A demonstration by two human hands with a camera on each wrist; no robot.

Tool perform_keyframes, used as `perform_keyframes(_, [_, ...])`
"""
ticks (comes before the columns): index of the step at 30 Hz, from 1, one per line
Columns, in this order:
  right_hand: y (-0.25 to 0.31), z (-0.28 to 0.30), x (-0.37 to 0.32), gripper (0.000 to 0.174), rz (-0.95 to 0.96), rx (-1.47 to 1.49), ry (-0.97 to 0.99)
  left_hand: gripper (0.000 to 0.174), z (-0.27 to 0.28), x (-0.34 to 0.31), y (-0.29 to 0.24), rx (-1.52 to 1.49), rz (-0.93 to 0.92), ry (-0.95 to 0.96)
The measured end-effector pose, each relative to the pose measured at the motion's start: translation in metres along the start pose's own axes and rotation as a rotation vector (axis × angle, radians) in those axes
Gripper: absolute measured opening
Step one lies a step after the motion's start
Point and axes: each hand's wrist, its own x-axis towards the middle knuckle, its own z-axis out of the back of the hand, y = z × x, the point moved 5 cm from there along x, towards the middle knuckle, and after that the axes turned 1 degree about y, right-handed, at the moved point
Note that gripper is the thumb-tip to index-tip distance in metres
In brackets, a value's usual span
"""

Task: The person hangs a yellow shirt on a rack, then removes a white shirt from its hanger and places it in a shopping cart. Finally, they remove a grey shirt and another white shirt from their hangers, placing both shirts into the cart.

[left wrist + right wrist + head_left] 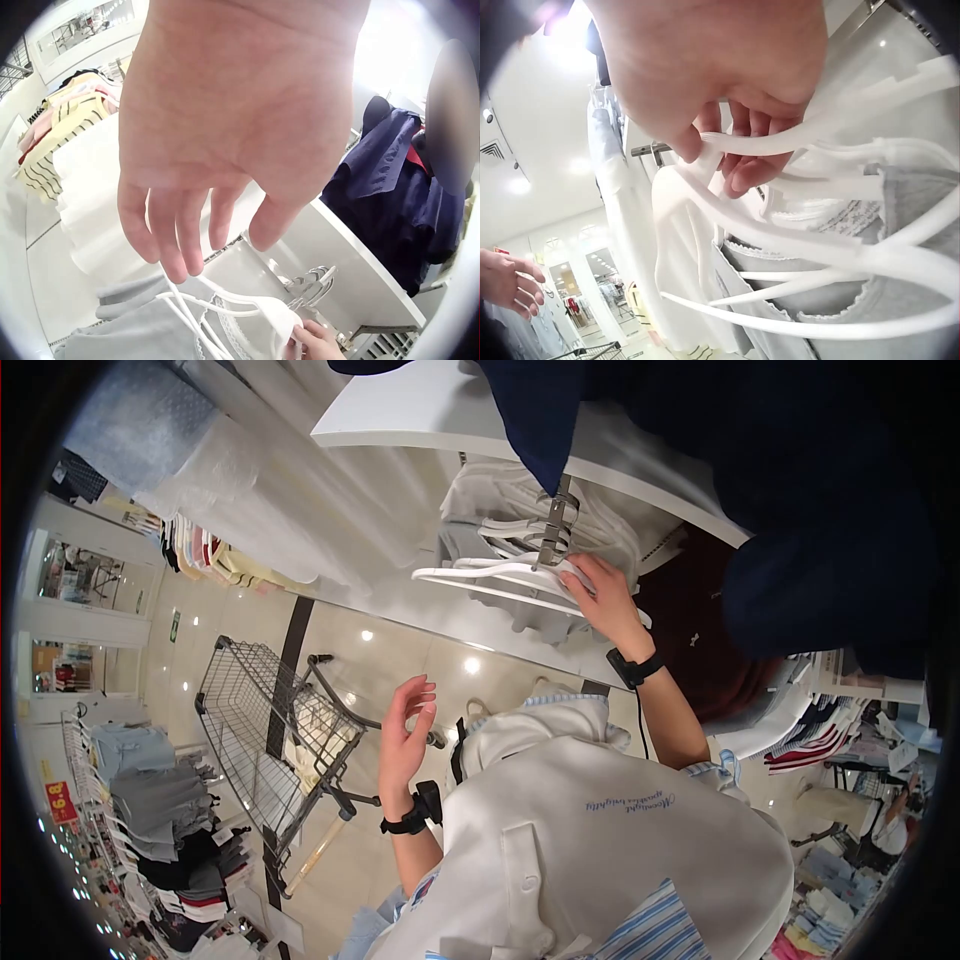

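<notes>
In the head view my right hand (605, 600) is up at a short metal display rail (553, 530) and pinches a white plastic hanger (470, 572) near its neck. The right wrist view shows thumb and fingers around the top of that hanger (750, 142). Other white hangers crowd beside it. Grey lace-trimmed garments (840, 307) hang among them. My left hand (403, 735) is raised in the air, holding nothing, its fingers loosely extended. From the left wrist view its fingertips overlap the end of a white hanger (196, 315), with a grey garment (142, 330) behind.
A white shelf (420, 420) juts out above the rail. Dark navy clothing (820, 570) hangs over the upper right, with a dark red garment (690, 625) below it. A wire shopping cart (250, 710) stands at the left on the tiled floor. Clothes racks (150, 810) line the lower left.
</notes>
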Motion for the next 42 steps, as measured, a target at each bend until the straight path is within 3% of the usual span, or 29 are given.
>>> perform_keyframes(6, [0.009, 0.017, 0.004, 0.019, 0.024, -0.115, -0.018, 0.039, -0.017, -0.010, -0.008, 0.004, 0.019, -0.066])
perform_keyframes(10, [-0.018, 0.030, 0.020, 0.014, -0.064, 0.050, -0.120, 0.038, -0.032, -0.017, -0.013, 0.000, 0.017, -0.101])
perform_keyframes(15, [-0.029, 0.016, 0.031, 0.021, 0.013, 0.185, 0.026, 0.038, -0.050, -0.026, -0.020, 0.020, 0.029, -0.141])
perform_keyframes(23, [-0.029, 0.014, 0.045, 0.034, 0.113, -0.133, 0.021, 0.037, -0.085, -0.047, -0.019, 0.013, 0.068, -0.258])
perform_keyframes(30, [-0.022, 0.016, 0.032, 0.031, 0.176, -0.152, -0.054, 0.038, -0.100, -0.069, -0.005, -0.077, 0.107, -0.293])
perform_keyframes(32, [-0.018, 0.019, 0.028, 0.033, 0.198, -0.186, -0.111, 0.038, -0.095, -0.068, -0.012, 0.045, 0.116, -0.289])
perform_keyframes(42, [-0.041, -0.002, 0.033, 0.033, 0.236, -0.293, -0.061, 0.038, -0.092, -0.078, -0.015, 0.011, 0.125, -0.346])
